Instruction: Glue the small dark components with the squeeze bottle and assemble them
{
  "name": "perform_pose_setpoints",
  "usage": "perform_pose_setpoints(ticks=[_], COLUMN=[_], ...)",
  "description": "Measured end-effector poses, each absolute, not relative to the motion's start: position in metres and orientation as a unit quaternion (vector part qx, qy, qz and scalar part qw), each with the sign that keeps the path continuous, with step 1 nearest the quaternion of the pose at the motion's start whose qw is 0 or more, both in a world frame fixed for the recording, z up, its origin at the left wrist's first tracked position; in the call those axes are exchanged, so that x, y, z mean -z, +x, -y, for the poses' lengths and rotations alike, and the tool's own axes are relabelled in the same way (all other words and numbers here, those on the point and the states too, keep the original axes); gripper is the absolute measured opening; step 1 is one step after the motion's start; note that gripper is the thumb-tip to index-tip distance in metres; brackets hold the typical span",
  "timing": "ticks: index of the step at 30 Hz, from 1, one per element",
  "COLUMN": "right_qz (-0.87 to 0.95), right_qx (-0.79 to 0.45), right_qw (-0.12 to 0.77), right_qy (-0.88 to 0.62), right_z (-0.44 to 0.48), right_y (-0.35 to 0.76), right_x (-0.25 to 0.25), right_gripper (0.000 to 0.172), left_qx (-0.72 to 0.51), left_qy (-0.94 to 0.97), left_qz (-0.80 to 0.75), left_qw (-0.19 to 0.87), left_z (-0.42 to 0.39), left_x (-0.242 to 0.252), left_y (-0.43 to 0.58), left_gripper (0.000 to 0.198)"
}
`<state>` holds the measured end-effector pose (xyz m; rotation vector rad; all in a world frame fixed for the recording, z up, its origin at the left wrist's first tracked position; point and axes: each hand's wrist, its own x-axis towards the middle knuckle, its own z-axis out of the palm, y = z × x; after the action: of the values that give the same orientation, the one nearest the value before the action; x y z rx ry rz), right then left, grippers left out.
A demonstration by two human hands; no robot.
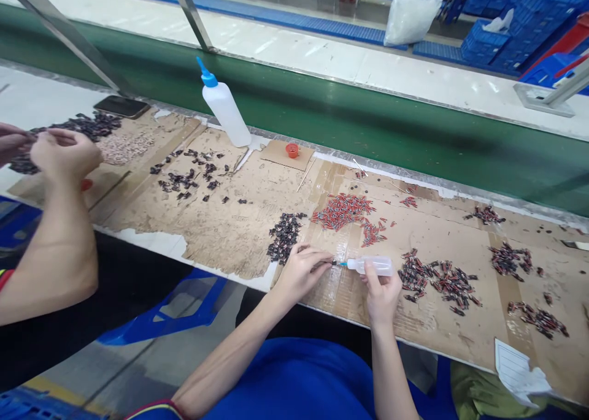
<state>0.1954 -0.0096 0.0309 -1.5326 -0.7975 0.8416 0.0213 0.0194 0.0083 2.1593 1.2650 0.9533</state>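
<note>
Worn cardboard (234, 236) lines the bench (161, 242). Near the red pile (343, 212), the left hand (301, 270) pinches a dark part (334, 262) at the nozzle (342, 264) of a bottle (378, 265) clasped in the right hand (383, 292); seemingly dispensing, which wants steady aim next.

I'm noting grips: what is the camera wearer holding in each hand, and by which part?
Right hand: a small bottle, by its body towards the base. Left hand: a small dark piece, pinched; too small to tell by which part.
</note>
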Motion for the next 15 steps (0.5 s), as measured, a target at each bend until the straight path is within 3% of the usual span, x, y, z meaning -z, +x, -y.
perform_pose_setpoints(ticks=[15], right_qz=[0.376], right_qx=[-0.330], right_qw=[0.531], right_qy=[-0.684], right_z=[0.0114], right_y=[0.1938], right_x=[-0.0240], right_gripper=[0.036], left_qx=[-0.314], left_qy=[0.733], left_qz=[-0.513], left_qw=[0.317], left_z=[-0.0227], left_x=[-0.0164], left_y=[0.0236], left_gripper=[0.009])
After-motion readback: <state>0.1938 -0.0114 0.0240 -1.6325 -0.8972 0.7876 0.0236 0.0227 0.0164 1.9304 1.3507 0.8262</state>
